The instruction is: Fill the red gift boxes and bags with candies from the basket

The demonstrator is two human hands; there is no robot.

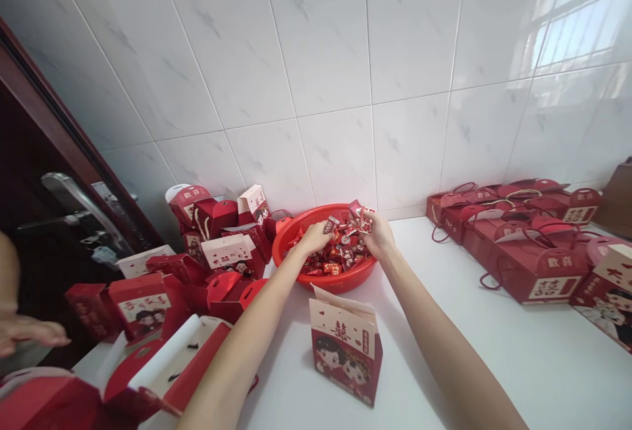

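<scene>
A red plastic basket (281, 245) holds many wrapped candies (333, 268) in red and mixed wrappers. Over its middle, my left hand (315, 239) is closed in a pinch on a dark red wrapped candy (330, 224). At the basket's right side, my right hand (381, 236) grips a few wrapped candies (363, 217), their ends sticking up past the fingers. Between my forearms a red and cream paper gift box (344, 351) stands upright on the white table (415, 377), its top flaps slightly parted. What lies inside that box is hidden.
Several opened red gift boxes (143, 305) crowd the left side. Rows of red handled boxes (528, 265) stand at right. A tiled wall (336, 153) closes off the back. Another person's hand (32, 332) shows at far left, near a door handle (81, 199).
</scene>
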